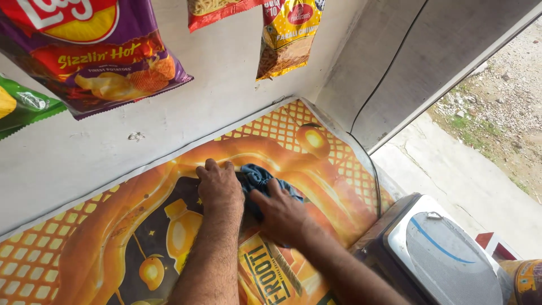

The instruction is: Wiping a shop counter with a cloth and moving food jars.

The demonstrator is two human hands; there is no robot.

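Observation:
My left hand [219, 185] lies flat, palm down, on an orange printed counter sheet [84, 248], its fingers apart and touching the edge of a crumpled blue cloth [257, 175]. My right hand [282, 212] presses down on top of that cloth, fingers spread over it. The cloth sits between both hands near the middle of the counter, partly hidden under my right palm.
Hanging snack packets, purple [96, 53], green [22, 107] and yellow-red [288, 36], dangle in front of the white wall. A weighing scale with a metal top [446, 254] stands at the counter's right end. Beyond it lies an outdoor concrete path [463, 175].

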